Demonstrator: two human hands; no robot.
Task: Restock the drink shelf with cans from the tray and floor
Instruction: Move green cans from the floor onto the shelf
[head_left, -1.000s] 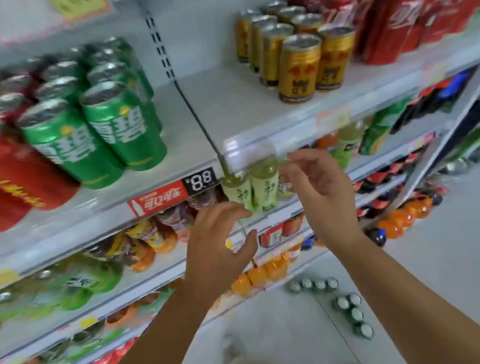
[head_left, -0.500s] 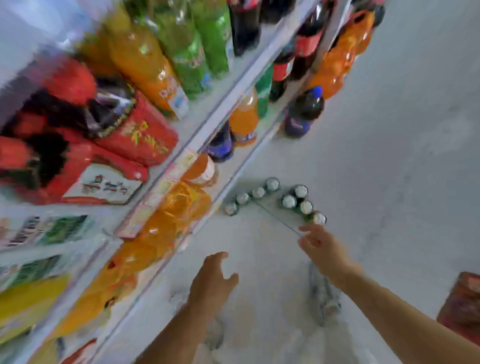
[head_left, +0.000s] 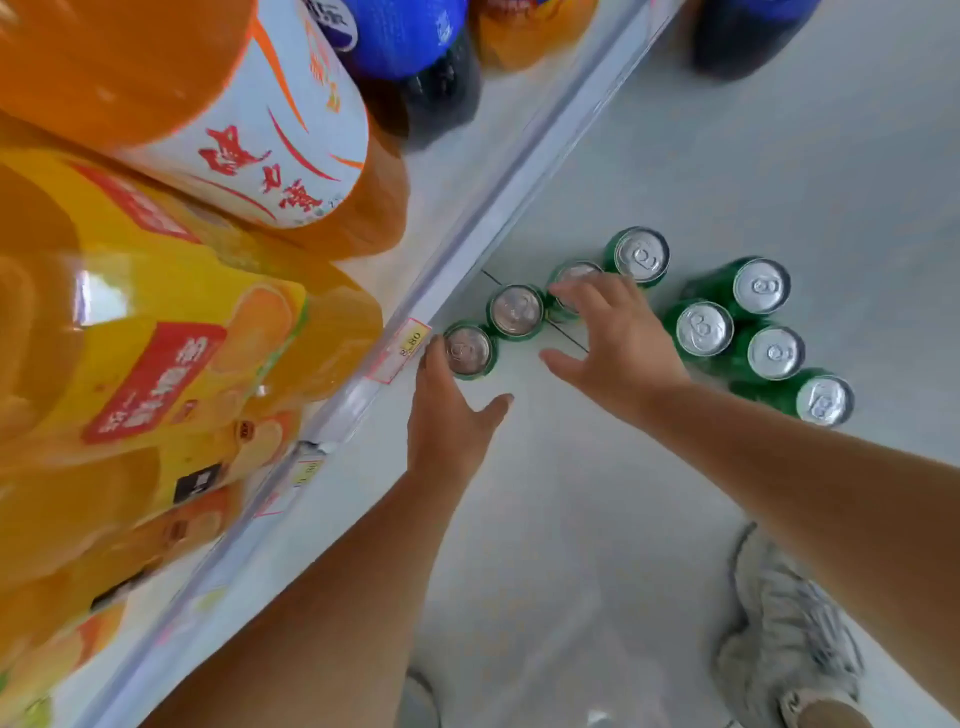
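Eight green cans (head_left: 704, 328) stand upright on the pale floor (head_left: 779, 156), just in front of the bottom shelf (head_left: 483, 218). Each has a glossy green body and a silver top with the pull tab unopened. Four make a slanted row along the shelf edge. The other four bunch close together to the right of that row.

Your left hand (head_left: 447, 410) is spread wide and holds nothing, thumb out to the side. Its fingertips are at the left side of the end can (head_left: 467, 349), nearest the price tag (head_left: 410, 345); you cannot tell whether they touch it.

Your right hand (head_left: 618, 343) is also wide, fingers fanned and thumb apart, gripping nothing. Its fingertips lie over the top of the third can (head_left: 574, 273) in the row, hiding part of that lid.

On the shelf stand large orange drink bottles (head_left: 156, 338) and a dark bottle with a blue label (head_left: 410, 36). A grey shoe (head_left: 784, 623) rests on the floor at lower right.
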